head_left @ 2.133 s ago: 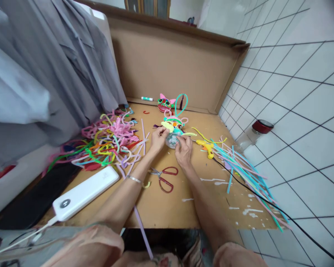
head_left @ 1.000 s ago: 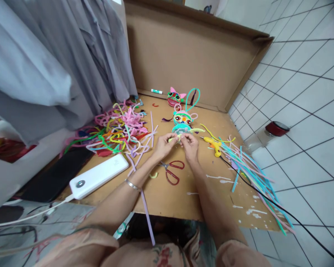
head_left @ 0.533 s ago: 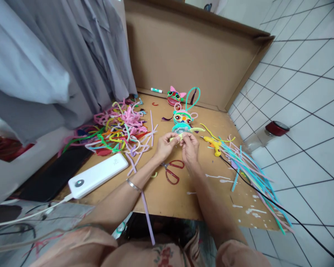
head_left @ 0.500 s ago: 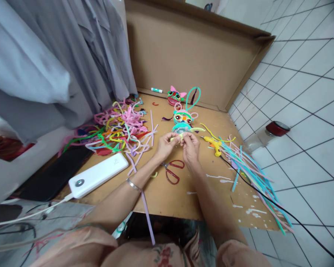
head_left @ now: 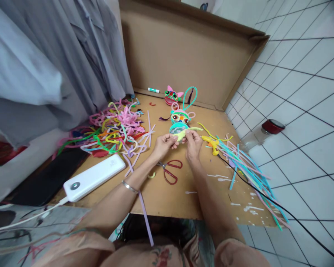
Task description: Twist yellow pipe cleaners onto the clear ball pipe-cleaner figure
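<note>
Head view, asks the first observer: what do the person's hands have?

A short yellow pipe cleaner (head_left: pixel 180 135), says the second. The left hand (head_left: pixel 164 142) pinches one end between thumb and fingertips, the right hand (head_left: pixel 194 142) pinches the other end the same way. Both pinches are closed tight on it and the other fingers are curled in. It hangs just above the cardboard sheet (head_left: pixel 167 202), clear of the surface.

And around it, taking the hands as the middle of the dial?

At twelve o'clock, just beyond the fingertips, stands an owl-faced figure (head_left: pixel 179 118) on a teal base. At six lie red-handled scissors (head_left: pixel 171 171), and at three a yellow glue gun (head_left: pixel 211 144) with its black cord. At ten there is a tangled heap of coloured pipe cleaners (head_left: pixel 114 129), and at four a spread of straight ones (head_left: pixel 247 170). A white power bank (head_left: pixel 94 177) sits at eight.

How would the yellow piece handle?

Very light, he judges. It looks like soft fuzz over a thin wire, so it should bend easily and hold the bend. The pile should grip skin well and is unlikely to slip. Crushing would flatten the fuzz, so a fingertip pinch near each end suits it. The cut tips probably prick.
</note>
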Demonstrator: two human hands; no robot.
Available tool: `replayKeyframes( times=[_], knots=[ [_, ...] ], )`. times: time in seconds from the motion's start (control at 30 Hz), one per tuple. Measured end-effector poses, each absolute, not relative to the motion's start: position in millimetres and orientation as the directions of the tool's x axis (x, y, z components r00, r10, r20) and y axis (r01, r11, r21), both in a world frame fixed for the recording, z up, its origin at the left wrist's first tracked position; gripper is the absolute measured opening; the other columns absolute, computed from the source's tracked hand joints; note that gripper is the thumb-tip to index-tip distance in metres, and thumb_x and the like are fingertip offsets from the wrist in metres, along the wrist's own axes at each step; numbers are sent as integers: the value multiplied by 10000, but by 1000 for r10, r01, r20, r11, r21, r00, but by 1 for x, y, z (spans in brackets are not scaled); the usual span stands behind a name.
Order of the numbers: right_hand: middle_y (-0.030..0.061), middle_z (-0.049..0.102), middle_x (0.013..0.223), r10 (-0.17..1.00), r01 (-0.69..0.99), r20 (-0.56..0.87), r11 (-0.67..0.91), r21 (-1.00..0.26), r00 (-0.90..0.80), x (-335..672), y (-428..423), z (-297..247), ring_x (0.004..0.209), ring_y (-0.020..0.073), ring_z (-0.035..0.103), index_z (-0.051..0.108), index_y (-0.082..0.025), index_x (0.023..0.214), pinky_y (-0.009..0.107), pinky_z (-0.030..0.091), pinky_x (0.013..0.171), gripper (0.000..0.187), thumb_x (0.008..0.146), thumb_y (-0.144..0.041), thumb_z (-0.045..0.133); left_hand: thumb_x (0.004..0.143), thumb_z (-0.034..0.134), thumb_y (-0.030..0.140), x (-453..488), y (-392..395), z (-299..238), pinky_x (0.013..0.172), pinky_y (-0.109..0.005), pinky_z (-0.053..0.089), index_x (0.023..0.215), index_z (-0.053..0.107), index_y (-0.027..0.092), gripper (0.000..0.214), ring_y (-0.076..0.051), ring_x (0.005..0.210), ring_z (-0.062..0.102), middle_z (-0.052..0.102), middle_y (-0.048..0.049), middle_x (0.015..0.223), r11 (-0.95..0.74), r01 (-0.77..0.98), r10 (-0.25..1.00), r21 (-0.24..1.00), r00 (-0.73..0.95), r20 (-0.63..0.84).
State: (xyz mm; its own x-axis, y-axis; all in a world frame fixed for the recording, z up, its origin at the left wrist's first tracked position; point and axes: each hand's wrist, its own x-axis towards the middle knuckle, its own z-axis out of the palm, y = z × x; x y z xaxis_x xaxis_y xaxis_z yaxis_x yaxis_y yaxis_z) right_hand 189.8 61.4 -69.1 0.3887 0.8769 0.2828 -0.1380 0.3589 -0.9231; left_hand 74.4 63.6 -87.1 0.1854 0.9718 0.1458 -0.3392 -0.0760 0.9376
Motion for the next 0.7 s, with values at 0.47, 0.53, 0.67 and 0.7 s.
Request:
replayKeyframes(
  times=[0.47, 0.53, 0.67, 0.7],
  knots=[
    [-67, 442, 482, 832, -86, 316, 395, -915, 456, 184, 57, -65, 451, 69, 389, 496, -198, 602, 209, 323, 451, 296, 699, -446, 625, 659, 728, 522, 77, 57, -86, 503, -218, 377, 616, 551, 161, 405, -69, 465, 459, 559, 19, 525, -99, -311, 972, 945, 172, 159],
    [-67, 437, 485, 829, -94, 319, 402, -911, 460, 186, 57, -64, 448, 66, 378, 491, -197, 596, 211, 310, 444, 287, 694, -429, 629, 650, 732, 529, 79, 56, -86, 504, -218, 378, 616, 553, 159, 412, -68, 465, 458, 557, 19, 527, -99, -321, 973, 942, 167, 160],
    [-67, 436, 493, 824, -103, 321, 411, -906, 466, 189, 57, -61, 433, 61, 364, 479, -197, 589, 213, 297, 433, 283, 692, -414, 629, 639, 738, 542, 81, 55, -85, 502, -218, 376, 601, 552, 160, 426, -70, 462, 456, 557, 18, 522, -106, -336, 972, 936, 162, 168],
    [-69, 431, 489, 824, -93, 324, 410, -907, 464, 189, 58, -61, 429, 60, 363, 475, -199, 588, 213, 297, 432, 286, 696, -418, 622, 641, 739, 541, 81, 54, -84, 502, -220, 376, 596, 551, 162, 426, -71, 462, 454, 556, 17, 519, -111, -335, 972, 936, 159, 172]
  ],
)
